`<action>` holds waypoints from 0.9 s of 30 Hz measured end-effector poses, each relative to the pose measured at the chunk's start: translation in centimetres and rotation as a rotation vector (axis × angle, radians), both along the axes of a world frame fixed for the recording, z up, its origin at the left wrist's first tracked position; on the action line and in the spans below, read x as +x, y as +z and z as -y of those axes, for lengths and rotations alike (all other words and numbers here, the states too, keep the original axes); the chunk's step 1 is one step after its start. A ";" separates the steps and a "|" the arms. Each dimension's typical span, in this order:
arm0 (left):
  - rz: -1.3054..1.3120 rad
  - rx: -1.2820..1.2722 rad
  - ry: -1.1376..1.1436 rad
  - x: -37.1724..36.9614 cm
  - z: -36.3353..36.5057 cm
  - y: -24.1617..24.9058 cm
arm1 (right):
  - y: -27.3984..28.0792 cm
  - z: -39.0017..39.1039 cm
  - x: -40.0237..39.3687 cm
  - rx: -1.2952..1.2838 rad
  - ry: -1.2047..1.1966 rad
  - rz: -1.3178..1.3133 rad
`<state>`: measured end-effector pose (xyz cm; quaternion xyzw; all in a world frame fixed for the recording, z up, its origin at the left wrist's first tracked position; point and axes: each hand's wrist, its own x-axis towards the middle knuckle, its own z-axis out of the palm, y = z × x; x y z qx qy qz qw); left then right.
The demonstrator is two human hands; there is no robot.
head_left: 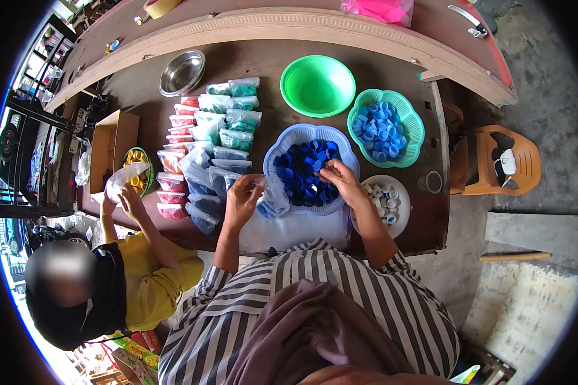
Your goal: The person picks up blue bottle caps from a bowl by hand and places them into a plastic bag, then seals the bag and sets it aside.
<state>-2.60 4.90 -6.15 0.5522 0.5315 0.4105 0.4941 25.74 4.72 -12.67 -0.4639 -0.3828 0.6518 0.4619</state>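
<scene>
My left hand (pixel 241 200) pinches the edge of a clear plastic bag (pixel 274 197) with some blue in its lower part. The bag hangs against the left rim of a light-blue scalloped basin (pixel 349 149), which is full of dark-blue bottle caps (pixel 298 168). Over the right side of that basin is my right hand (pixel 344 182), its fingertips closed on a blue bottle cap (pixel 318 165). White caps (pixel 384 202) lie on a white plate (pixel 399 226) just right of my right hand.
Filled bags (pixel 241 120) stand in rows at left. Behind are a green bowl (pixel 318 83), a mint basket (pixel 415 122) of light-blue caps and a steel bowl (pixel 182 72). A co-worker's hands (pixel 130 196) hold a bag near a cardboard box (pixel 115 144). A raised shelf edge (pixel 270 24) spans the back.
</scene>
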 end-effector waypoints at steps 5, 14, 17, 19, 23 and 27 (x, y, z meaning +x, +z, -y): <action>-0.158 0.089 -0.010 0.5 0.5 -0.7 | 3.8 2.1 -5.7 0.165 0.148 -0.107; -0.172 0.267 -0.115 0.4 3.2 1.8 | 7.1 5.2 -10.2 0.651 0.065 0.773; -0.154 0.283 -0.126 0.1 4.6 1.7 | 7.1 6.0 -9.9 0.788 0.118 1.023; -0.148 0.288 -0.111 0.2 5.2 2.3 | 7.1 6.5 -9.6 0.807 0.173 1.085; -0.337 0.442 -0.116 -0.4 5.9 3.1 | 6.5 5.7 -8.1 0.747 0.249 0.812; -0.458 0.438 -0.138 -0.5 6.7 4.7 | 5.2 3.3 -4.3 0.542 -0.065 0.688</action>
